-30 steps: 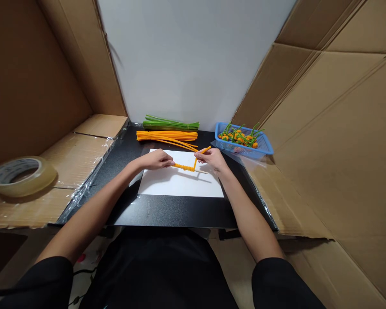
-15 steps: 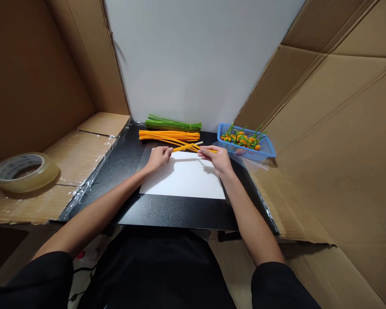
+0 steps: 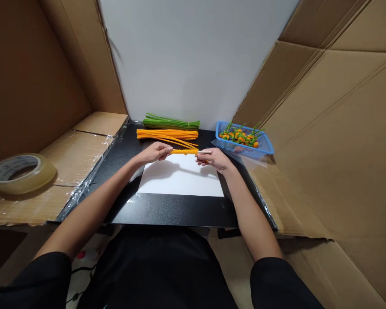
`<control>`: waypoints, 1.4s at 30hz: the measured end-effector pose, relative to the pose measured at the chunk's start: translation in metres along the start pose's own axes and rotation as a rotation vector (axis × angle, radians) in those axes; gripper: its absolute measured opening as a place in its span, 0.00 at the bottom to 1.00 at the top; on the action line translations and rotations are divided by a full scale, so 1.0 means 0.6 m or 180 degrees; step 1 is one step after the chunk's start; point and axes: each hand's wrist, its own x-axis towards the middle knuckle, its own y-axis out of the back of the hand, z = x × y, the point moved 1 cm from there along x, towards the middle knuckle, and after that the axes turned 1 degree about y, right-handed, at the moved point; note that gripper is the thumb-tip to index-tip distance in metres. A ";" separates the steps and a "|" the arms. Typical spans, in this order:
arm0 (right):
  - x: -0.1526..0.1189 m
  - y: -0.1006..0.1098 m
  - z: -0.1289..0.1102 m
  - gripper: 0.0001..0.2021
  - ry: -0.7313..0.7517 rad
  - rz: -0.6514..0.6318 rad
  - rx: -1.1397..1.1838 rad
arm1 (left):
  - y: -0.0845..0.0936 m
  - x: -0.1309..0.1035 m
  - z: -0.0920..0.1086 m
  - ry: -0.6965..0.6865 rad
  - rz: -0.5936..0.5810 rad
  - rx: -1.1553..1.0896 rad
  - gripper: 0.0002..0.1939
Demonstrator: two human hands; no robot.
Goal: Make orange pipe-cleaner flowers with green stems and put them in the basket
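Observation:
An orange pipe cleaner (image 3: 185, 152) is wound in tight coils round a thin pale stick (image 3: 205, 152), held level above a white sheet of paper (image 3: 180, 180). My left hand (image 3: 156, 152) is closed on the left end of the coiled stick, thumb against fingers. At the other end, my right hand (image 3: 215, 159) has its fingers closed at the end of the coils; the bare stick sticks out past them. Exactly how the right fingertips grip the pipe cleaner is too small to make out. Just beyond the hands lies a bundle of orange pipe cleaners (image 3: 167, 134), a few strands splayed toward me.
Behind the orange bundle lies a bundle of green pipe cleaners (image 3: 170, 124). A blue basket (image 3: 267, 148) with small orange and green pieces stands at the back right. A roll of clear tape (image 3: 45, 174) rests on cardboard at the left. Cardboard walls flank the black table (image 3: 170, 210).
Loose orange strands that crossed between my hands are now wrapped round the stick as an even coil. My right hand has shifted slightly and turned; my left still holds the left end.

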 end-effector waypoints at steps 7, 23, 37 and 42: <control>0.003 0.007 0.006 0.18 0.0152 -0.0060 -0.0074 | 0.036 -0.012 0.010 0.0076 -0.0373 0.0689 0.26; -0.003 -0.020 -0.001 0.02 0.0441 0.1046 -0.0243 | -0.032 -0.001 -0.015 0.0419 0.0945 0.3470 0.18; 0.008 -0.020 0.018 0.04 -0.0254 0.0411 0.0329 | -0.029 0.013 -0.031 0.0227 0.0837 0.0760 0.25; 0.011 0.005 0.021 0.10 -0.0330 0.0081 0.0129 | 0.008 0.007 -0.025 0.0045 -0.0026 0.0707 0.25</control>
